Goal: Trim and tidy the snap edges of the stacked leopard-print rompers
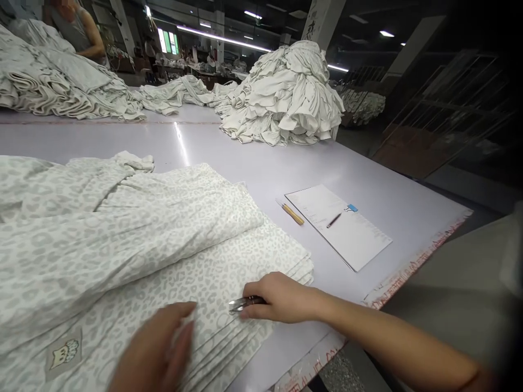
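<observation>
My right hand [281, 298] is closed around a pair of thread snips [247, 302], whose metal blades point left over the cloth. Beneath both hands lies a stack of leopard-print fabric pieces [229, 261], pale with grey-green spots, its layered edges showing at the front right. My left hand [157, 348], blurred by motion, is low over the stack with thumb and forefinger apart and nothing visible between them. To its left, a small patch with a cartoon animal [64, 355] shows on the cloth.
A clipped pad of paper [359, 239] lies right of the stack, with a dark pen [334, 220] on it and a yellow-handled tool [293, 214] beside it. Large garment heaps [286, 98] stand along the table's far side. A co-worker [84, 32] is at the back left.
</observation>
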`<state>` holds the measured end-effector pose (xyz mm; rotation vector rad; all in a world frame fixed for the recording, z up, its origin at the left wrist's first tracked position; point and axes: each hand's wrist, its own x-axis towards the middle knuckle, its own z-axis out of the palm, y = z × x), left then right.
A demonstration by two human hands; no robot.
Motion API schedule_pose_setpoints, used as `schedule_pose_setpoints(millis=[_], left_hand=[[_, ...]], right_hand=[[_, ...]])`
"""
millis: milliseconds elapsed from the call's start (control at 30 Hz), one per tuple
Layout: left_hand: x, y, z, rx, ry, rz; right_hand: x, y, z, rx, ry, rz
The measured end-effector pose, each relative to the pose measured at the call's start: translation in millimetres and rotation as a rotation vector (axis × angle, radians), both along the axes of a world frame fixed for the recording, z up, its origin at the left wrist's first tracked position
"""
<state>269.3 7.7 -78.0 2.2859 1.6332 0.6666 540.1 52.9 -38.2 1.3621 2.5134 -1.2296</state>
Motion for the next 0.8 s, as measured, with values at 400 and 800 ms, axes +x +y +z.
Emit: schedule_pose_setpoints(millis=[400,800], left_hand=[[70,1,-11.0,-0.026,0.207,-0.188],[42,-44,28.5,-0.394,-0.462,-0.470]], right_hand=[[-6,-2,1.0,0.196,-0.182,0.116],[-1,-9,-4.6,0.089,-0.047,0.033]])
